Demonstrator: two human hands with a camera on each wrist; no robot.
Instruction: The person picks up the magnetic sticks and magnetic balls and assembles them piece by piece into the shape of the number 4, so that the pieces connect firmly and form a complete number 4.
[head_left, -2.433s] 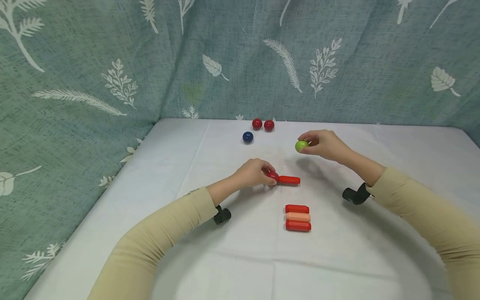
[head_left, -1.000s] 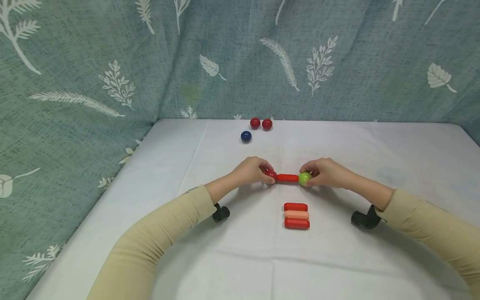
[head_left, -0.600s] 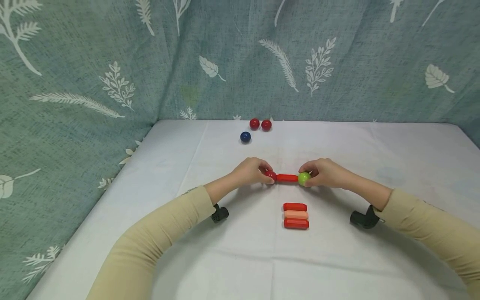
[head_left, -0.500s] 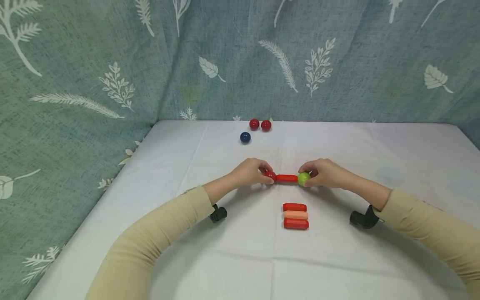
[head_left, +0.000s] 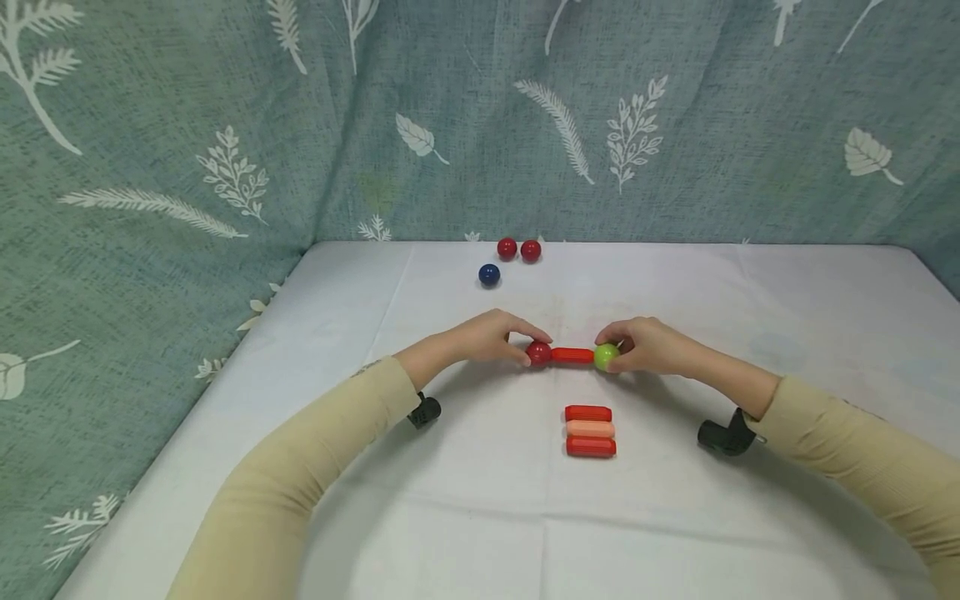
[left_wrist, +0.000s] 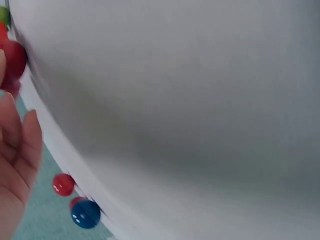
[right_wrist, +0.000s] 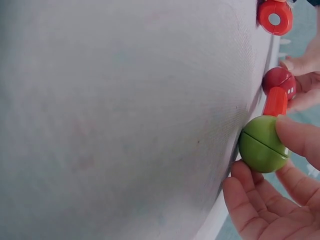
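In the head view a red stick (head_left: pixel 572 356) lies between a red ball (head_left: pixel 537 353) and a lime-green ball (head_left: pixel 607 357), the three in one line on the white cloth. My left hand (head_left: pixel 487 337) is at the red ball, thumb and forefinger spread loosely to either side of it. With thumb and fingers my right hand (head_left: pixel 651 345) pinches the green ball at the stick's right end. The right wrist view shows the thumb on the green ball (right_wrist: pixel 263 145) and the red stick (right_wrist: pixel 275 101) meeting it.
Two red sticks (head_left: pixel 590 447) with a peach stick (head_left: pixel 590 428) between them lie side by side nearer me. Farther back are a blue ball (head_left: pixel 489 275) and two more red balls (head_left: pixel 507 248). A patterned green curtain (head_left: pixel 480 125) hangs behind the table.
My right hand brought the green ball down to the stick's right end and still holds it there. My left hand has just loosened its pinch on the red ball, its fingers spreading.
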